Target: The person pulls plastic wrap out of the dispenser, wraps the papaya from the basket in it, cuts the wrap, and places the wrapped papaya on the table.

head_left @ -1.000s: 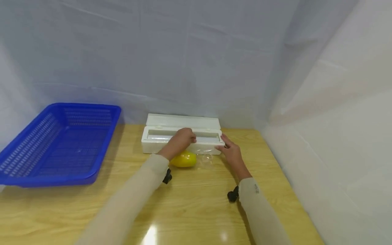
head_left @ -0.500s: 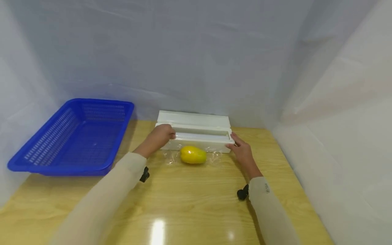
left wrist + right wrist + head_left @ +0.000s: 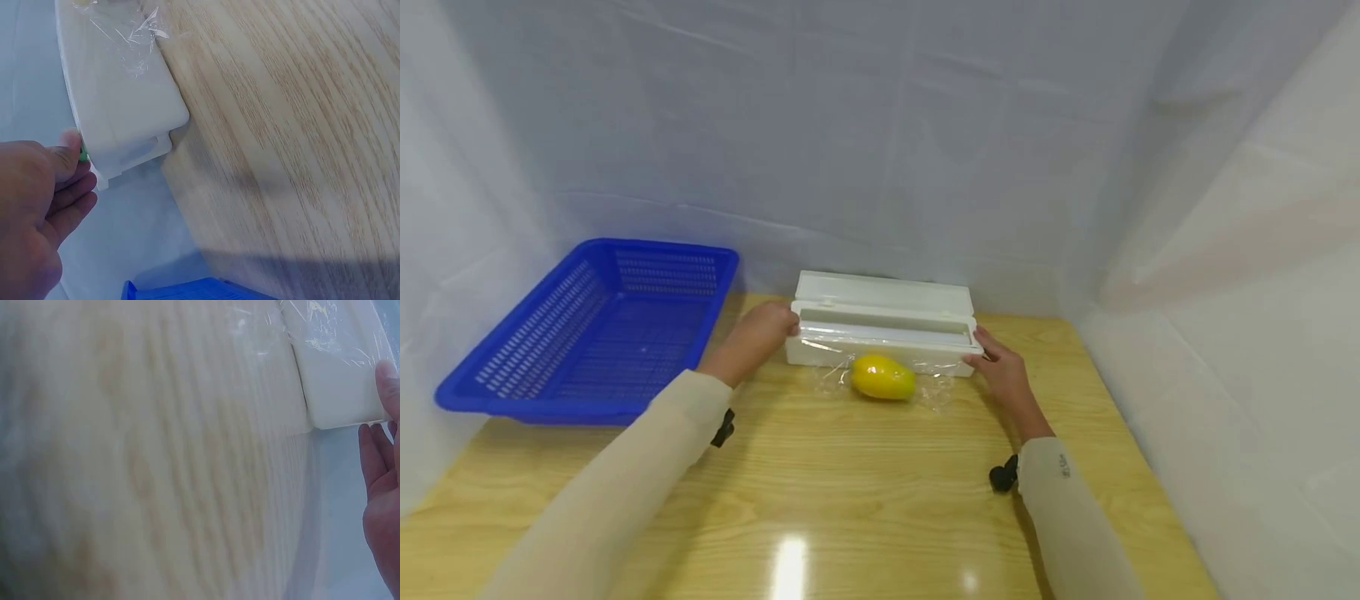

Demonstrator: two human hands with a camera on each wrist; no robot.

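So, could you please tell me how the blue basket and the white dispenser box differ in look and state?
The blue basket is perforated mesh plastic; the white dispenser box has solid walls. The basket is wide and untouched; the box is long and narrow, with the left hand and right hand at its ends. Clear film trails from the box only. Both rest on the wooden table.

A small dark marking is seen on the right sleeve near the cuff in the head view, but it is too small to be read. No other text, label, brand, number or sign can be made out in any of the views.
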